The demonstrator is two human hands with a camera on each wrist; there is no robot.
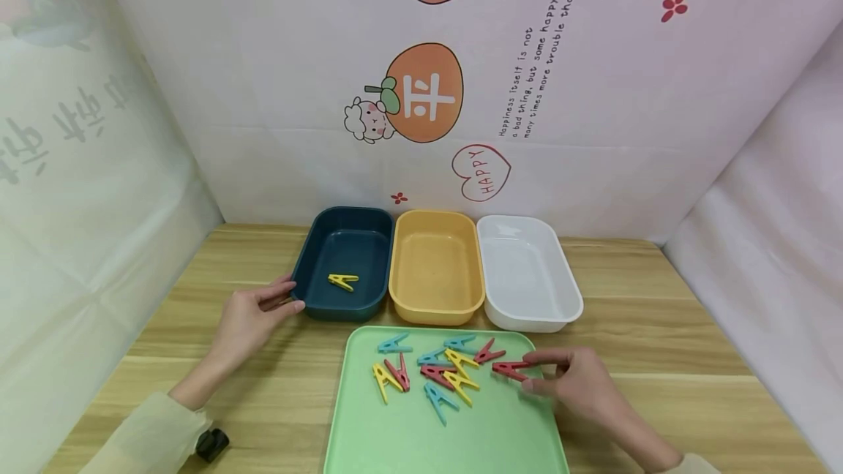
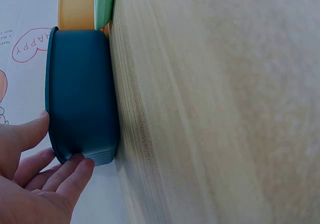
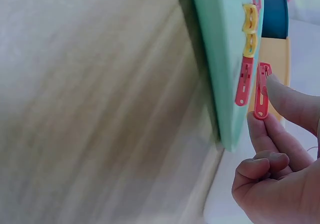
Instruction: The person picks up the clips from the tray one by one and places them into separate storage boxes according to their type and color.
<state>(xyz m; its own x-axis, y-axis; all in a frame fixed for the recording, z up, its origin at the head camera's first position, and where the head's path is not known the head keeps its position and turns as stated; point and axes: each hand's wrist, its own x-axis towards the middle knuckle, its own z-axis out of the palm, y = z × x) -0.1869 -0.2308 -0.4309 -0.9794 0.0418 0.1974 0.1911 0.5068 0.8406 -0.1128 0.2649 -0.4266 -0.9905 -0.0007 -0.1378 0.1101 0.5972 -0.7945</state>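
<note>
At the right edge of the green tray (image 1: 448,445), my right hand (image 1: 579,386) pinches a red clothespin (image 1: 510,369) between thumb and fingers. The right wrist view shows this red clothespin (image 3: 262,92) from the side, near another red one (image 3: 244,82) on the tray. Several yellow, blue and red clothespins lie spread over the tray's far half. My left hand (image 1: 246,320) touches the near left corner of the dark blue bin (image 1: 349,243), its fingers fairly straight against the outside (image 2: 80,84). Inside that bin lies one yellow clothespin (image 1: 342,281).
A yellow bin (image 1: 437,262) and a white bin (image 1: 530,269) stand in a row to the right of the dark blue one. Behind them rises a printed white cloth (image 1: 296,93). A small black object (image 1: 212,445) is by the left sleeve, on the wooden table (image 1: 691,357).
</note>
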